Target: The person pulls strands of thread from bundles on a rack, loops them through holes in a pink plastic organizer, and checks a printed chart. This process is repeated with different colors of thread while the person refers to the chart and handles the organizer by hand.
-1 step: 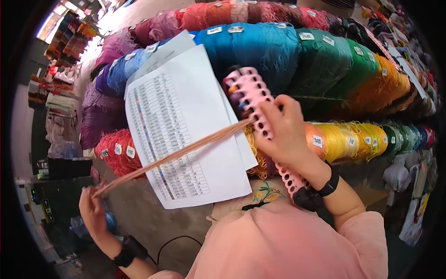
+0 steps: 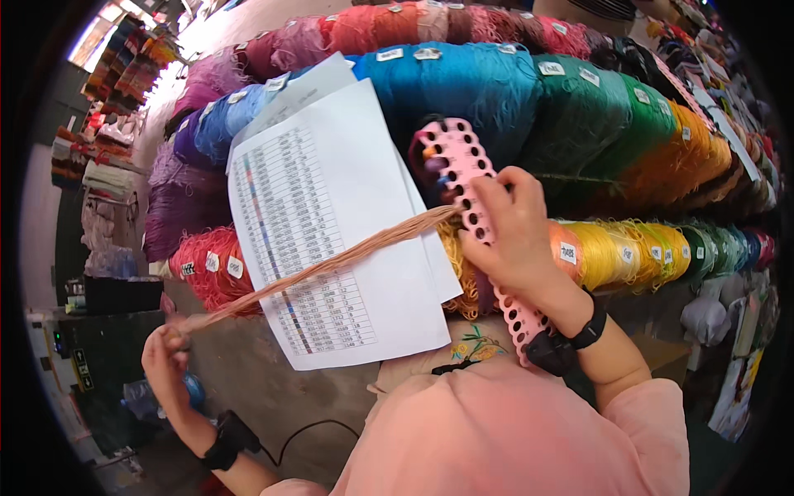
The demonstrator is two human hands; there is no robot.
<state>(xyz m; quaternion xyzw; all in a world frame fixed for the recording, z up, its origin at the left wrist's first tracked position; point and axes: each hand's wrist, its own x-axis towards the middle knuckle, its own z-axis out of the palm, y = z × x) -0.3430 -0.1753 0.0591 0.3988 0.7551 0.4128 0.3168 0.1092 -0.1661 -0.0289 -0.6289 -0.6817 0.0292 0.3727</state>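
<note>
A person in a pink top (image 2: pixel 471 430) is stretching a long, tan-pink bundle of thread (image 2: pixel 347 256) slantwise between two hands, in front of rows of bright, tagged yarn. The left hand (image 2: pixel 169 364), its fingers curling nearly closed, is pinching the bundle's lower left end, though blur is hiding the exact hold. The right hand (image 2: pixel 509 223), thumb and fingers closing around it, is gripping a long pink card punched with round holes (image 2: pixel 468 157). The bundle is meeting the card just beside the right thumb; whether it is passing through a hole is not showing.

Too hard a pull from the left could be tearing strands loose at the card or bending it; a slackening pinch could be letting them fan out and tangle. Crossing over white printed sheets (image 2: pixel 393 198), the bundle could also be catching a paper edge and shifting the pages. Loose yellow yarn (image 2: pixel 608 256), hanging close to the right hand, could be snagging on the card.

The top sheet is carrying a ruled table of small figures beside a strip of colour swatches, the bundle covering some rows. White tags (image 2: pixel 552 68) on the yarn are bearing dark marks, many too small for reading. No brand name is showing clearly.
</note>
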